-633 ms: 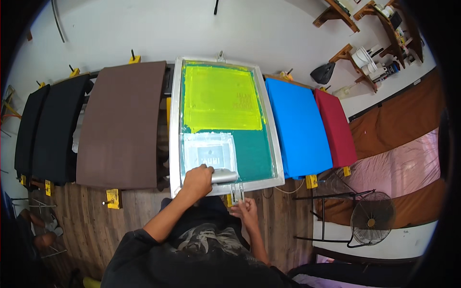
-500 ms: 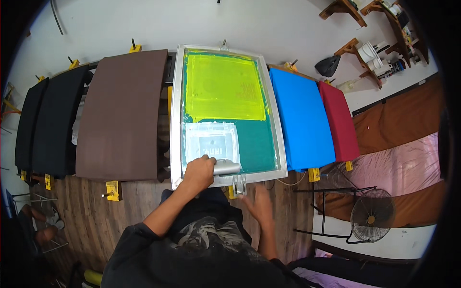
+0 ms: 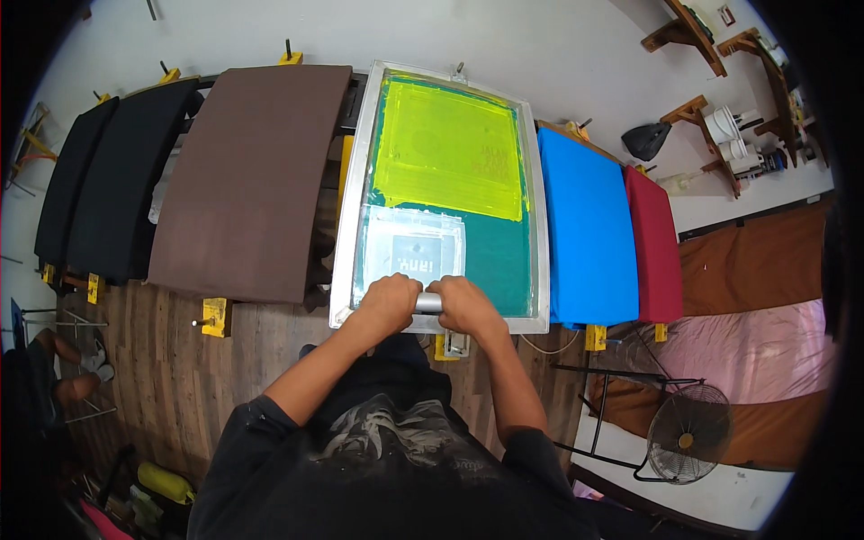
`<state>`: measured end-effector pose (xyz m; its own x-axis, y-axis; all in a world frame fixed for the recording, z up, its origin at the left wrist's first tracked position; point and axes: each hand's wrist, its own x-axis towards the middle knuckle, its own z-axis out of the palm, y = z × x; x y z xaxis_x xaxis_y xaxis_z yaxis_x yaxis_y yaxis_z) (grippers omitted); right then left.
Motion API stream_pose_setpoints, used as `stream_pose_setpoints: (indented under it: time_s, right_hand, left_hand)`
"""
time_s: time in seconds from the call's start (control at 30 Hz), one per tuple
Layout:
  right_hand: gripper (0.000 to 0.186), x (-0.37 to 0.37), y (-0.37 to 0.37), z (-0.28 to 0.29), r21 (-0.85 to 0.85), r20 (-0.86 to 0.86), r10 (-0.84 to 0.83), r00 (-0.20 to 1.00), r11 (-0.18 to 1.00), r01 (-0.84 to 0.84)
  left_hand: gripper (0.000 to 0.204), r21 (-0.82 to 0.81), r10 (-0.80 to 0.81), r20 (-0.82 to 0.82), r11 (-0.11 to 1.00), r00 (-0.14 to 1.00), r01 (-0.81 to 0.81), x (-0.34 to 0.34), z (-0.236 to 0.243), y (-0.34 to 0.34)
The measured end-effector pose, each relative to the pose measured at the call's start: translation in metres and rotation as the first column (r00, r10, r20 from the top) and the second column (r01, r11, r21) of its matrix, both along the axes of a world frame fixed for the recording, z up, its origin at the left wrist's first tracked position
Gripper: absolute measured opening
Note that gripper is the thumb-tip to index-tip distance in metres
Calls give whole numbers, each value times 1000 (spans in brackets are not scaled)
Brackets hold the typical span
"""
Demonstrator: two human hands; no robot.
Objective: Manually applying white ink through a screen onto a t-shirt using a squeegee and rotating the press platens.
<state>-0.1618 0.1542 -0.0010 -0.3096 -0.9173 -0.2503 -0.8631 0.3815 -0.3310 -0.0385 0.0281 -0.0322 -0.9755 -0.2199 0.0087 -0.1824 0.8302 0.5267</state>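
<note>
Both hands grip a silver squeegee (image 3: pixel 428 302) near the front of a printing screen. My left hand (image 3: pixel 389 302) is wrapped round its left part, my right hand (image 3: pixel 463 306) round its right part; its lower edge is hidden. The screen (image 3: pixel 531 270) has a pale metal frame and green mesh. A bright yellow-green coated area (image 3: pixel 450 144) fills its far half. Just beyond my hands, a white-smeared patch (image 3: pixel 416 236) with a small design lies in the near left corner. A metal clamp (image 3: pixel 455 345) sits at the frame's front edge.
To the left stand a brown cloth-covered board (image 3: pixel 252 180) and two black ones. A blue board (image 3: pixel 587 234) and a red board (image 3: pixel 655 252) are on the right. Beyond them are a fan (image 3: pixel 689 434) and wall shelves (image 3: pixel 688 112). A seated person's legs (image 3: pixel 76 373) show at far left.
My right hand has come up from beside the front clamp and taken hold of the squeegee's right part. My left hand keeps its grip. The whole view has shifted slightly.
</note>
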Motion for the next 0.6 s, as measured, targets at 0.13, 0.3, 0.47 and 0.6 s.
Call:
stream_pose_setpoints:
  time_s: [0.13,0.3,0.47,0.6]
  right_hand:
    - [28,-20,-18,12,16,41,59,997,998,-59]
    - [27,-52,-55,18,-42,-27,-6,1000,999,5]
    - [30,-39,-51,-3,-118,-34,-59,998,992,55]
    - [40,6,-8,-27,-322,-120,-189,975,936,142]
  left_hand:
    - [26,96,-99,320,993,942,72,-21,33,-26]
    - [22,22,29,177,999,984,-34,-51,40,-59]
    - [33,30,117,25,993,993,-117,-42,14,-48]
    - [37,38,127,-280,992,952,-121,-3,-12,-6]
